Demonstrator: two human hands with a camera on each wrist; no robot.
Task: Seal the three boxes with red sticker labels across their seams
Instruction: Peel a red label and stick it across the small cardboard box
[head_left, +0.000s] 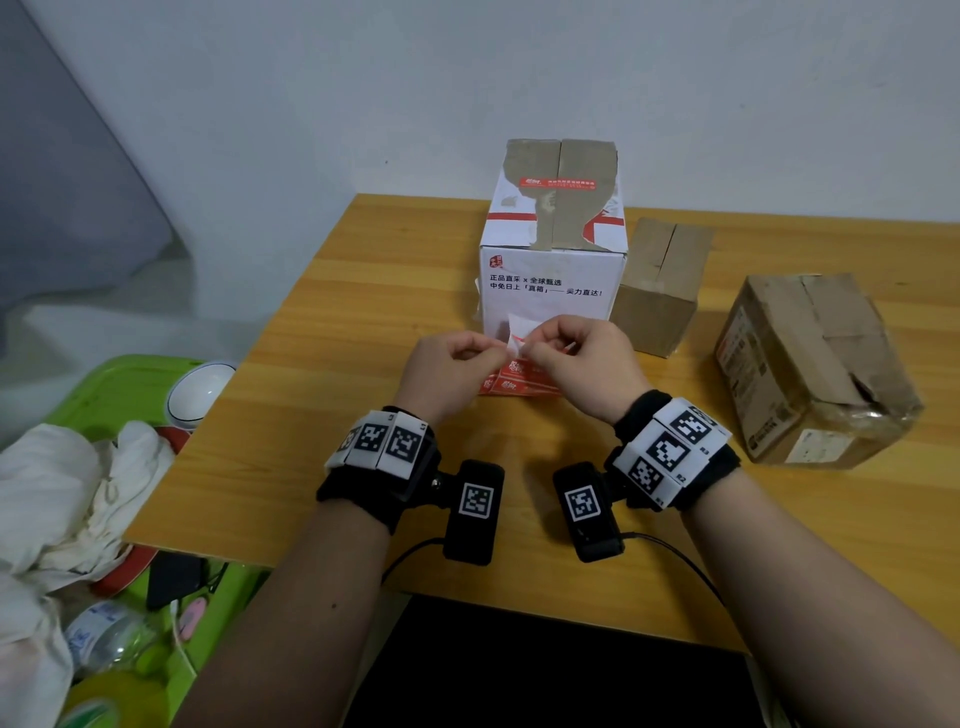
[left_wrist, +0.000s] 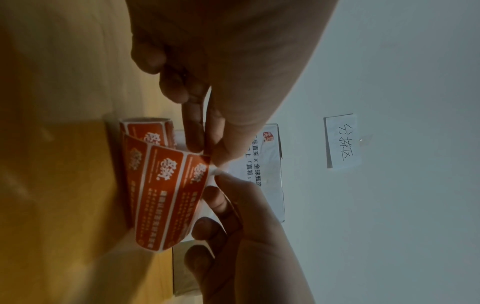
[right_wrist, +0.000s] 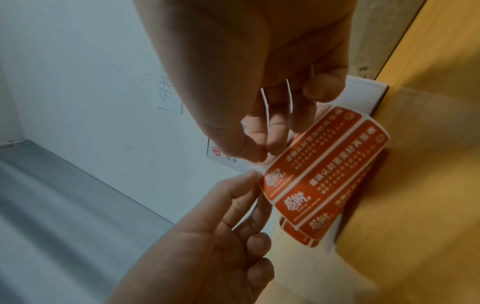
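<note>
Both hands at frame center in the head view, over the wooden counter (head_left: 322, 291). Left hand (head_left: 451, 366) and right hand (head_left: 576, 356) pinch the same corner of a strip of red sticker labels (left_wrist: 166, 193), fingertips nearly touching; remaining fingers curled in. The strip curls down from the pinch toward the counter, several red labels with white print on white backing, lower end looping under itself. In the right wrist view the strip (right_wrist: 319, 174) sits right of center, with thumb and forefinger of each hand on its left corner. Can't tell if a label is lifted off the backing yet. White box (head_left: 553, 260) stands just behind the hands, center top of the frame, one red label (head_left: 557, 183) across its top seam. Small brown box (head_left: 662, 283) just right of it, touching or nearly so, top seam bare. Larger crumpled brown box (head_left: 810, 369) at right of frame, well apart from the hands, no red label visible on it. Green tray (head_left: 104, 395) with white cloth (head_left: 67, 493) at lower left, off the counter edge. Paper note (left_wrist: 342, 142) with handwriting stuck on the wall, right of center in the left wrist view.
</note>
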